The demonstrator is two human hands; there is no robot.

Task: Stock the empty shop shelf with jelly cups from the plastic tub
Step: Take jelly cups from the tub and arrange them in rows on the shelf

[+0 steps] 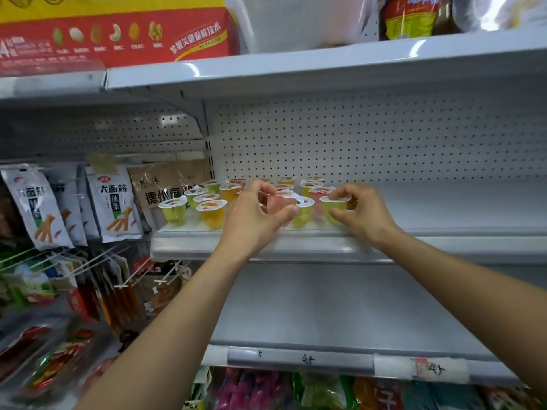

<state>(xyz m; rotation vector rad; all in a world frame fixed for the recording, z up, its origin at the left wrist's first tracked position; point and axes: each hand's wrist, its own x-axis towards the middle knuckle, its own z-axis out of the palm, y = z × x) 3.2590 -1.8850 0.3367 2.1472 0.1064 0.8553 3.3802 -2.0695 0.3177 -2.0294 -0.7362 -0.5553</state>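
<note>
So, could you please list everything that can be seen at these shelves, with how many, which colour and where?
Small clear plastic jelly cups: about a dozen standing, green, orange and pink, left part of the middle shelf.
Pink jelly cup: one, pink, gripped above the front row.
Green jelly cup: one, green, gripped at the front row's right end.
White metal middle shelf: one, white, centre of view.
Red and yellow cardboard box: one, top shelf, left.
White snack packets: several, white, hanging left of the cups.
Grey lower shelf: one, grey, handwritten price labels on its rim.
Left hand: fingers pinch the pink cup.
Right hand: fingers hold the green cup.
</note>
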